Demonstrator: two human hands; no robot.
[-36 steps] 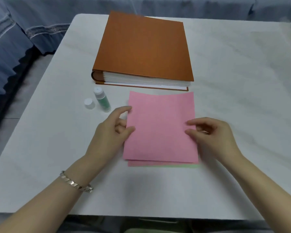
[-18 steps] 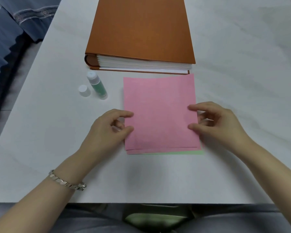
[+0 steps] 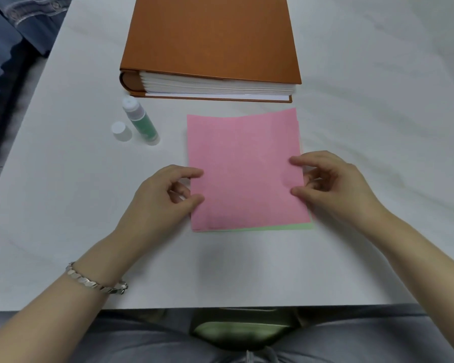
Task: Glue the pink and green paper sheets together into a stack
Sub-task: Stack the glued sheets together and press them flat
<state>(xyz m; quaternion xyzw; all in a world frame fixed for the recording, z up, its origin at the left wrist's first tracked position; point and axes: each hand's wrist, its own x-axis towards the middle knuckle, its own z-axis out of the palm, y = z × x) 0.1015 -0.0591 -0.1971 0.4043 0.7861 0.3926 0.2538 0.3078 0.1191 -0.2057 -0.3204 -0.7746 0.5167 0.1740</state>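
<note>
Where the sheets lie: pink sheet on top of green sheet, toward the front edge of the tabletop, between the hands.
Left hand: pinches the pink sheet's left edge.
Right hand: pinches its right edge.
Writing: label of the glue bottle too blurred to read.
Around: cap beside the bottle, left of the sheets; orange album behind.
</note>
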